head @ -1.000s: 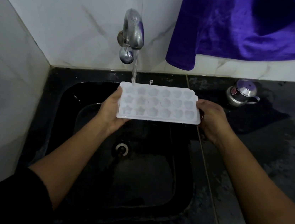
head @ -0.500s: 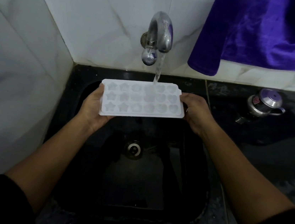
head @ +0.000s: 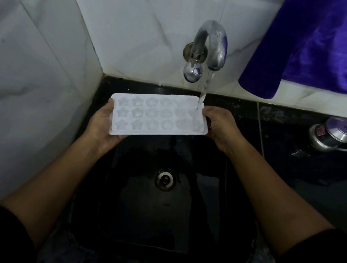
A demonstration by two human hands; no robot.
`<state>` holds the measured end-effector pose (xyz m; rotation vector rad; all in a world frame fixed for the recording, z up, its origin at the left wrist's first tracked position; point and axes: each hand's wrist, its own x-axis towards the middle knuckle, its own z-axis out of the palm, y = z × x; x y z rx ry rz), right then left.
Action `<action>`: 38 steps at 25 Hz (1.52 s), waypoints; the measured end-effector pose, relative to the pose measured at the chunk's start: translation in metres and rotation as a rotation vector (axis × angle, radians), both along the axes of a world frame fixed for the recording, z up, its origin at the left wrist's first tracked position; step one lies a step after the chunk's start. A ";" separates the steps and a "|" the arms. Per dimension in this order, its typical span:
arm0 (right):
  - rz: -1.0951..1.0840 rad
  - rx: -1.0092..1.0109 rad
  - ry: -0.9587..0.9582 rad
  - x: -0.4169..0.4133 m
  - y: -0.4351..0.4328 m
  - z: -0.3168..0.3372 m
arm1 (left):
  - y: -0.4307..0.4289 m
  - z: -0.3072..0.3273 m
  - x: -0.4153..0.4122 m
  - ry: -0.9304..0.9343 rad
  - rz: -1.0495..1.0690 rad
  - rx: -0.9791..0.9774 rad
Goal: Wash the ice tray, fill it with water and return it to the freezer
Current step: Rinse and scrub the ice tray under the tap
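A white marble-patterned tiled wall (head: 137,28) rises behind and to the left of a black rectangular stone sink (head: 146,219), and the sink takes up the lower middle of the view. A black wet-looking stone counter (head: 294,168) runs off to the right of the sink. A deep purple velvety cloth (head: 332,41) hangs over the wall above the sink's back right corner.

A white rectangular plastic ice tray (head: 159,114), with star and flower shaped cups facing up, is held in the air over the back half of the sink, roughly level, its long side running along the sink's back edge.

The left hand (head: 101,124) grips the tray's short end nearer the sink's left side. Its palm cups the near corner from below, and its thumb lies along the rim. Its fingers are hidden under the tray.

The right hand (head: 221,126) grips the opposite short end, above the sink's right side, with its fingers curled round that edge. The tray spans the gap between the two hands.

A curved, dull chrome tap (head: 212,40) juts from the wall above the back of the sink. A thin stream of water (head: 204,89) falls from it onto the tray's far corner, just beside the right hand's fingers.

A small lidded steel mug (head: 331,135) stands on the counter well to the right of the sink. A round metal drain (head: 164,178) sits in the sink's floor, below the tray.
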<state>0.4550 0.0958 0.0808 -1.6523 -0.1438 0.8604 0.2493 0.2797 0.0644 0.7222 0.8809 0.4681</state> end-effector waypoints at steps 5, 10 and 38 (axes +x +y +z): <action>-0.074 -0.036 -0.020 0.032 -0.029 0.003 | -0.018 0.002 0.046 -0.017 -0.081 -0.019; -0.169 -0.037 -0.015 0.056 -0.071 -0.001 | -0.043 -0.005 0.084 -0.020 -0.173 -0.063; 0.062 0.032 0.023 0.024 0.062 0.064 | -0.027 -0.020 -0.058 -0.036 0.041 -0.028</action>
